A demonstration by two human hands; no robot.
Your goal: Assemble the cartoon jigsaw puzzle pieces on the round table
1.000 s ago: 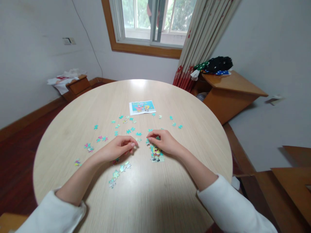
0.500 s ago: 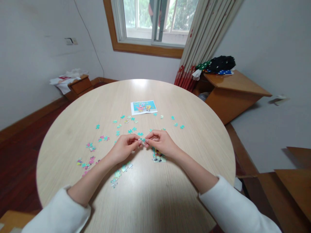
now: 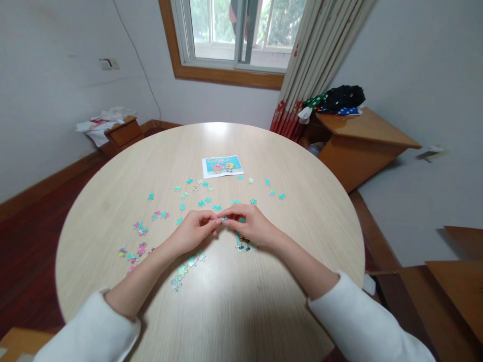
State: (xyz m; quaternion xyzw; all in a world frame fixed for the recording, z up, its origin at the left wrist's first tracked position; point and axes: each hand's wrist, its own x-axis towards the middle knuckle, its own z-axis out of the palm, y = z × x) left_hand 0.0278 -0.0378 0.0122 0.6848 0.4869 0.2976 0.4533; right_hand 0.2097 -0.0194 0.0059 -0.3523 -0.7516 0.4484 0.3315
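Observation:
My left hand [image 3: 198,226] and my right hand [image 3: 249,223] meet over the middle of the round table, fingertips pinched together. Between them is a small teal puzzle piece [image 3: 223,219], mostly covered by the fingers. Partly under my right hand lies a joined section of puzzle [image 3: 247,246] with a cartoon figure's legs showing. To the left of my left hand are pink and teal pieces [image 3: 142,249]. A strip of pale green pieces [image 3: 182,270] rests below my left wrist. Teal pieces [image 3: 217,207] are scattered just beyond my fingers.
A printed cartoon picture card [image 3: 222,166] lies toward the far side of the round wooden table [image 3: 211,322]. More loose pieces [image 3: 272,192] are at the right. Beyond the table stand a wooden cabinet [image 3: 370,130] with cloths on top and a long curtain [image 3: 317,65].
My hands have drawn closer together around the piece, and the right fingers now cover more of it. The scattered pieces lie as before.

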